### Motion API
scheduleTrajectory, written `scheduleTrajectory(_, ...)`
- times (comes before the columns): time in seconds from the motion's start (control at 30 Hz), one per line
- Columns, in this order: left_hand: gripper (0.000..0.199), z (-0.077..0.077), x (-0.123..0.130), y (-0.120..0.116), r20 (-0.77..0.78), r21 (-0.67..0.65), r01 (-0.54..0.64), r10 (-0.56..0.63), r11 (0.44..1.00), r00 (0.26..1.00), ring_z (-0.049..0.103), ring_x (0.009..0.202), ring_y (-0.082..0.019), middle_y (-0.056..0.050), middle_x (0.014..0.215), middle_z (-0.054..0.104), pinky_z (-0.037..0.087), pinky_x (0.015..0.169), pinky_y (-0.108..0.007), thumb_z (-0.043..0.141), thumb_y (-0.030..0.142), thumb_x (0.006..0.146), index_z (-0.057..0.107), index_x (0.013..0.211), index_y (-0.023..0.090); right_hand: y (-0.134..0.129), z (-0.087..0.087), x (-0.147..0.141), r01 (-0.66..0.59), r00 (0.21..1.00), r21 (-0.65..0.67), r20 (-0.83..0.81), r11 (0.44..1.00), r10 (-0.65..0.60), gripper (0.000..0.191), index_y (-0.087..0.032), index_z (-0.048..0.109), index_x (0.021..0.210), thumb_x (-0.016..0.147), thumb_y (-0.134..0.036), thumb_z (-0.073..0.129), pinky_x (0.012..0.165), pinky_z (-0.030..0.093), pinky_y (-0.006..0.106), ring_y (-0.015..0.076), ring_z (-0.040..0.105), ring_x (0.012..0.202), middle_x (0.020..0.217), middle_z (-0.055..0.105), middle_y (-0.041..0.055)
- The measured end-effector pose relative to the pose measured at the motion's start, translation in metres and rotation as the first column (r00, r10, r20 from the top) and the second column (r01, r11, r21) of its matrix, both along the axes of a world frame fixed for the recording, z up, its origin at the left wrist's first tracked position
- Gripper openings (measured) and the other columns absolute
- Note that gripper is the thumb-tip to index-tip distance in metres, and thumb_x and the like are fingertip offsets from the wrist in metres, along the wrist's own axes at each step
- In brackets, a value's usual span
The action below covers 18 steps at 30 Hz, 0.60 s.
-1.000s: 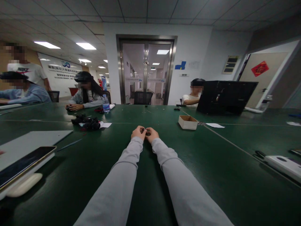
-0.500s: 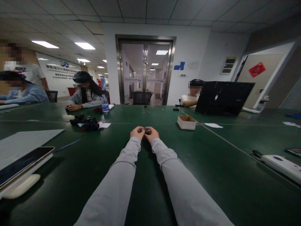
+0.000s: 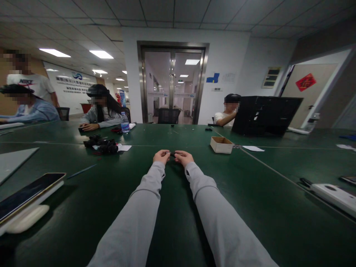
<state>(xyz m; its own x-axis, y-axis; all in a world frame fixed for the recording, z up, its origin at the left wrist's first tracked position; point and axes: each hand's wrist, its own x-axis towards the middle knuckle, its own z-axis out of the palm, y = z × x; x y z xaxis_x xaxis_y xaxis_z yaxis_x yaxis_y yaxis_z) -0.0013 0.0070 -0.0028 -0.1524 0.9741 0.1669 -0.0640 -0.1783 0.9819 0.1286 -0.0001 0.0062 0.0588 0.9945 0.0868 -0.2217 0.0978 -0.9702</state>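
Note:
Both of my arms reach forward over the dark green table [image 3: 178,207] in light grey sleeves. My left hand [image 3: 161,156] pinches one end of a small dark object [image 3: 172,154]. The fingers of my right hand [image 3: 184,157] close on its other end. The object is too small for me to tell its kind, and fingertips cover much of it. It is held just above the tabletop, between the two hands.
A small open box [image 3: 221,145] stands right of my hands. To the left are a black tangled heap [image 3: 104,145], a water bottle [image 3: 125,124], a phone [image 3: 30,196] and a grey panel [image 3: 15,161]. A power strip [image 3: 335,194] lies right; a monitor [image 3: 265,115] stands behind. Several people sit or stand around.
My right hand has shifted slightly right, and its fingers are straighter. The gap between the hands is wider, with more of the dark object showing. The grey panel at left now shows less.

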Motion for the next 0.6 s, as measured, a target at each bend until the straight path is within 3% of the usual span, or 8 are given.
scheduleTrajectory(0.3, 0.018, -0.001, 0.0019, -0.0036, -0.097, 0.037, -0.02, 0.023, 0.999, 0.995, 0.061, 0.067, -0.013, -0.006, 0.075, 0.063, 0.053, 0.052, -0.021, 0.061, 0.022, 0.069, 0.063, 0.085, 0.014, 0.0073, -0.0106, 0.007, -0.034, 0.999, 0.074, -0.032, 0.997, 0.037, 0.025, -0.015, 0.063, 0.085, 0.061, -0.015, 0.069, 0.048, 0.05, 0.018, 0.0075, 0.056, 0.048, 0.063, 0.061, -0.0003)
scheduleTrajectory(0.6, 0.019, 0.0012, 0.002, -0.0049, -0.104, -0.003, -0.012, 0.012, 1.0, 0.994, 0.06, 0.061, -0.012, -0.005, 0.069, 0.063, 0.052, 0.052, -0.021, 0.06, 0.027, 0.069, 0.064, 0.079, 0.012, 0.0051, -0.0094, 0.0081, -0.042, 0.995, 0.068, -0.088, 0.997, 0.048, 0.024, -0.015, 0.063, 0.083, 0.06, -0.008, 0.068, 0.05, 0.051, 0.017, 0.0074, 0.057, 0.053, 0.069, 0.061, -0.0002)
